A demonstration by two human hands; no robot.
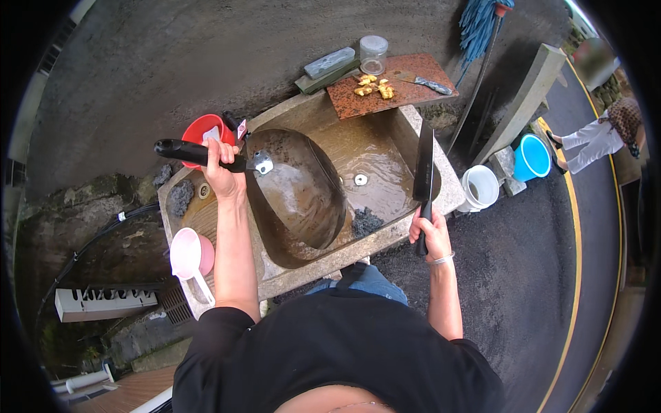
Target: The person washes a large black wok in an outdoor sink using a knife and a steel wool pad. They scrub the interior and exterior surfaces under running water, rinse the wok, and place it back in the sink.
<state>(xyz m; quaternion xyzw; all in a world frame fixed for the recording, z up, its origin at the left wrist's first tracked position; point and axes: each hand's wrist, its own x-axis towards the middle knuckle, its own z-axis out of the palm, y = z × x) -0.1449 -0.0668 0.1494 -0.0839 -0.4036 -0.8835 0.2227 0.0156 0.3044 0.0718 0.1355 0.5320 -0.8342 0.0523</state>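
Note:
My left hand (pixel 224 173) is closed round the black handle of a wok (pixel 295 189), which is tilted over the left part of a stone sink (pixel 451 193). The wok is wet inside, with a whitish patch near the handle. In my right hand (pixel 432 235), beyond the sink's front right edge, is a kitchen knife (pixel 424 162) with a dark blade pointing away from me. Shallow water lies on the sink bottom round a white drain (pixel 361 179). A dark scouring pad (pixel 365 222) sits in the sink near its front wall.
A reddish slab (pixel 351 103) across the sink's back corner bears yellow chunks (pixel 375 85), a small knife (pixel 432 85) and a clear jar (pixel 373 55). A pink dipper (pixel 191 253) and red container (pixel 200 126) stand left; white (pixel 480 187) and blue (pixel 531 157) buckets right. A person (pixel 609 131) is far right.

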